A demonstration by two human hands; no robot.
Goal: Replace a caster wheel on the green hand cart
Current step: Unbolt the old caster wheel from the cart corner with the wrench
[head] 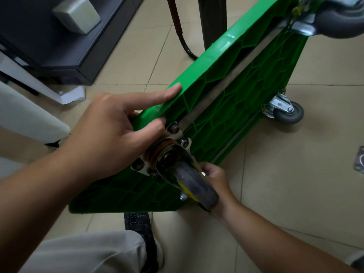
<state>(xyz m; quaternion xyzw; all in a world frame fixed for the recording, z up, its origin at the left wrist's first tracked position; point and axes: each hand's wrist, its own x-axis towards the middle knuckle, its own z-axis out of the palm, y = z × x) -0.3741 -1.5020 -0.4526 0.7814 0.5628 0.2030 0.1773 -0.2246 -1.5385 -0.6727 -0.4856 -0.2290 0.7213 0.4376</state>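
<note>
Caster wheel (197, 186): where does it sit? (A)

It sits at the near corner of the green hand cart (226, 91). The wheel is grey with a yellow hub, carried in a metal fork on a bolted mounting plate (141, 166). (B)

And how does the cart lie? (A)

It is tipped up on the tiled floor (275, 184), with its ribbed underside facing the viewer. Two more casters show on it, one low at the right (289, 111) and one at the top right corner (342, 22). (B)

What do the hands do? (A)

The left hand (110, 131) grips the cart's upper edge just above the plate. Its forefinger lies straight along the rim and its other fingers curl over it. The right hand (214, 178) is on the far side of the wheel, fingers curled against the fork. The wheel hides the fingertips, so I cannot tell whether they pinch the fork, a fastener or a tool. The two hands are apart, with the caster between them. (B)

Anything else? (A)

A loose metal plate (359, 159) lies on the floor at the right edge, well apart from the cart. A dark shoe (137, 223) stands just below the cart's near edge. (B)
</note>
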